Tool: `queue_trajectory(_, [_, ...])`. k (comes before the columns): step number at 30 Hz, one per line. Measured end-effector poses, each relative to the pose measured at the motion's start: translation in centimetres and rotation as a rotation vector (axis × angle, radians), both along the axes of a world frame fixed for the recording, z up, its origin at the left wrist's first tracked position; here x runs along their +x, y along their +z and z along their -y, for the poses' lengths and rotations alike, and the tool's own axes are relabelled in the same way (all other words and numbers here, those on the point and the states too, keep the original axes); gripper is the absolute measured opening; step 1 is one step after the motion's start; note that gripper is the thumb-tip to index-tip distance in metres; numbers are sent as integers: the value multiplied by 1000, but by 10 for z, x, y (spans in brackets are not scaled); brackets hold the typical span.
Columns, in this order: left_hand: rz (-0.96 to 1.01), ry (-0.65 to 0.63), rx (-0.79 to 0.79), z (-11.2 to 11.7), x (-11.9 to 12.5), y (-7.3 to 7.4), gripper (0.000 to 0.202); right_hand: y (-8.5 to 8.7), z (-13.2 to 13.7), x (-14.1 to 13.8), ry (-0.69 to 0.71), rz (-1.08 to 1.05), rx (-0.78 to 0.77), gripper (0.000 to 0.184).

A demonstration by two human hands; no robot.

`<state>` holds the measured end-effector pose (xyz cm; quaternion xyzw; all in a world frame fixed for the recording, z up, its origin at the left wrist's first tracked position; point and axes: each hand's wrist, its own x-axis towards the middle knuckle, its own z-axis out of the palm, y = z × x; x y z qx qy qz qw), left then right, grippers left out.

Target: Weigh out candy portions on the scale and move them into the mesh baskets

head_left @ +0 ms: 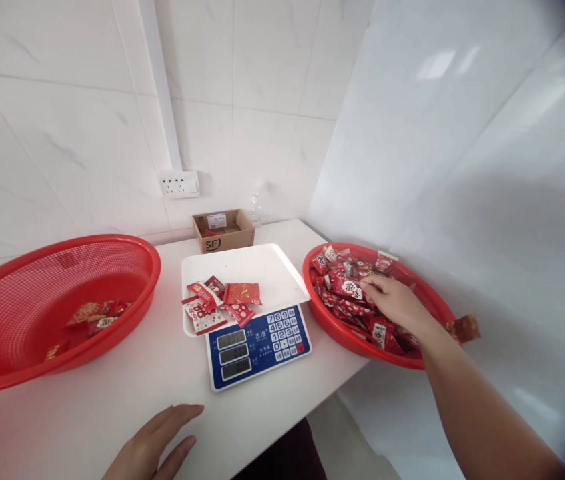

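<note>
My right hand (392, 300) reaches over the red basket (439, 300) on the right. Its fingertips are pinched at the edge of a red snack packet (351, 288) with a white label, on top of a heap of similar packets. My left hand (159, 440) is open above the table's front part, fingers stretched out and holding nothing. Between the baskets stands a digital scale (259, 350) with a blue keypad panel and a white tray (272, 267). Several small red and white packets (205, 315) lie on the tray's left half.
A larger red mesh basket (137, 257) stands at the left, with a few packets (105, 317) in it. Behind the scale is a small cardboard box (232, 237), with a clear plastic bottle (255, 210) beside it. Walls close off the back and right; a socket (179, 184) is mounted behind.
</note>
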<state>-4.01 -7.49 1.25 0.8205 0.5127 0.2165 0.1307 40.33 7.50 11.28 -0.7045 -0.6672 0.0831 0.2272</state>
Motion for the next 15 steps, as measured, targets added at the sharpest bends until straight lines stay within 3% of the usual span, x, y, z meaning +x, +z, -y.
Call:
queue_trajectory(11, [12,-5,40,0,-1,1,26,2,16,13,-146,-79,-34,28])
queue_trajectory(15, [11,-6,29,-1,0,2,26,0,19,16,-217,-224,-12,28])
